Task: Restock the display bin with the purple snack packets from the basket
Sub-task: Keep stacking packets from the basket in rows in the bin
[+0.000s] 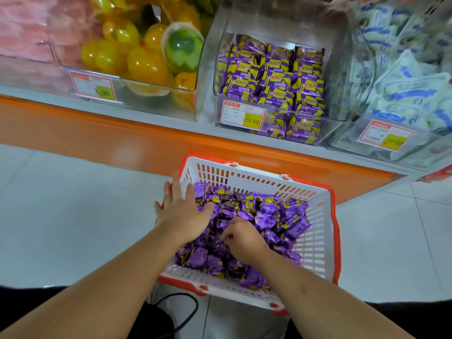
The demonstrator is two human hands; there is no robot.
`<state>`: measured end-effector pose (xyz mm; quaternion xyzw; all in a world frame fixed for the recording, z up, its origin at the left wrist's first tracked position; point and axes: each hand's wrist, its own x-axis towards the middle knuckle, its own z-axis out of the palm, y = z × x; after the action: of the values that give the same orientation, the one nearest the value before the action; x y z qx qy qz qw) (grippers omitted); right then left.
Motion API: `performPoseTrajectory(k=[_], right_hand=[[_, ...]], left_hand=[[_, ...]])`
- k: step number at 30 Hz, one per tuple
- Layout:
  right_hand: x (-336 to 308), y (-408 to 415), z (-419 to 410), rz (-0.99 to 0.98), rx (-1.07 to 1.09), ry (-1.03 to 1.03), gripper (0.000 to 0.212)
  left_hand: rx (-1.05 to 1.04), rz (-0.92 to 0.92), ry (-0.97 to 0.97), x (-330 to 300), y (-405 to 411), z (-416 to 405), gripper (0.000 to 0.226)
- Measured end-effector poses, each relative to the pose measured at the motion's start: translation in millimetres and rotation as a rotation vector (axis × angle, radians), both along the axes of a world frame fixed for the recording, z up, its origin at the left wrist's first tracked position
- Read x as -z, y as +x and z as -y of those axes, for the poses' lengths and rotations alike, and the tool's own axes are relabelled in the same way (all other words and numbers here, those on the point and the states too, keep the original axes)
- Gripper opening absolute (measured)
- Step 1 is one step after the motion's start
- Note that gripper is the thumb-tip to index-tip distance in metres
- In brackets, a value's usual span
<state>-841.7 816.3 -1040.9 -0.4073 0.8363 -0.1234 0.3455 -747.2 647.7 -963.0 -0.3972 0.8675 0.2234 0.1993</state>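
A clear display bin (271,77) on the far shelf holds stacked purple packets. Nearer, on the floor, the white basket (315,241) is heaped with purple snack packets (276,216). The left hand (182,211) lies flat, fingers spread, at the basket's left rim. The right hand (241,237) curls its fingers into the heap, gripping packets.

— The purple snack packets (259,214): shiny crinkled foil?
— Yes. The basket (315,243) is slotted white plastic with an orange rim; the display bin (276,15) is clear glossy plastic; the floor tiles (61,216) look smooth.
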Motion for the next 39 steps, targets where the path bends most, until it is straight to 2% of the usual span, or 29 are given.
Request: performPoseTrajectory(k=[5, 7, 9, 11, 14, 16, 19, 22, 25, 28, 30, 33, 36, 39], right_hand=[[-67.8, -23.0, 2.5, 0.059, -0.027, -0.102, 0.018], [-105.5, -38.9, 4.9, 0.086, -0.032, -0.165, 0.016], [-147.6, -54.7, 5.5, 0.086, -0.034, -0.272, 0.016], [-192.5, -68.5, 2.7, 0.032, -0.056, -0.389, 0.017], [-256.7, -78.6, -7.0, -0.106, -0.132, -0.563, 0.017], [-282.4, -78.6, -14.9, -0.195, -0.166, -0.655, 0.017], [-297.8, -79.0, -24.0, -0.212, -0.15, -0.755, 0.024], [-305.0, -82.4, -25.2, -0.054, -0.011, -0.802, 0.041], [-307.5, -86.2, -20.6, 0.075, 0.182, -0.818, 0.03], [-311.6, -93.9, -17.8, 0.119, 0.258, -0.793, 0.026], [-314.9, -103.4, -18.4, 0.108, 0.288, -0.769, 0.027], [-317.2, -116.8, -19.4, 0.087, 0.283, -0.722, 0.023], [-318.8, -136.0, -22.9, 0.056, 0.291, -0.706, 0.022], [-321.7, -166.4, -30.8, -0.184, 0.356, -0.716, 0.03]], left_hand=[[-0.031, 0.035, 0.07, -29.5, -9.6, 12.9, 0.074], [0.009, -0.034, 0.057, -52.8, -18.7, 15.9, 0.058], [0.04, -0.166, 0.119, -82.8, -31.6, 15.4, 0.031], [0.014, -0.279, 0.283, -118.1, -44.7, 12.9, 0.026], [-0.196, -0.397, 0.734, -174.5, -51.6, 3.5, 0.023], [-0.233, -0.455, 0.957, -206.2, -46.3, -0.6, 0.016], [-0.241, -0.589, 1.038, -226.3, -41.8, -0.5, 0.017], [-0.314, -0.705, 1.034, -229.5, -45.4, -0.6, 0.035], [-0.281, -0.838, 1.051, -232.7, -51.7, -6.7, 0.034], [-0.222, -0.898, 0.98, -231.4, -61.0, -12.8, 0.029], [-0.124, -0.901, 0.852, -227.4, -69.9, -13.4, 0.021], [0.092, -0.916, 0.507, -222.8, -90.5, -6.4, 0.015], [0.21, -0.911, 0.375, -225.1, -118.9, -0.6, 0.012], [0.275, -0.879, 0.221, -226.9, -158.2, 3.3, 0.012]])
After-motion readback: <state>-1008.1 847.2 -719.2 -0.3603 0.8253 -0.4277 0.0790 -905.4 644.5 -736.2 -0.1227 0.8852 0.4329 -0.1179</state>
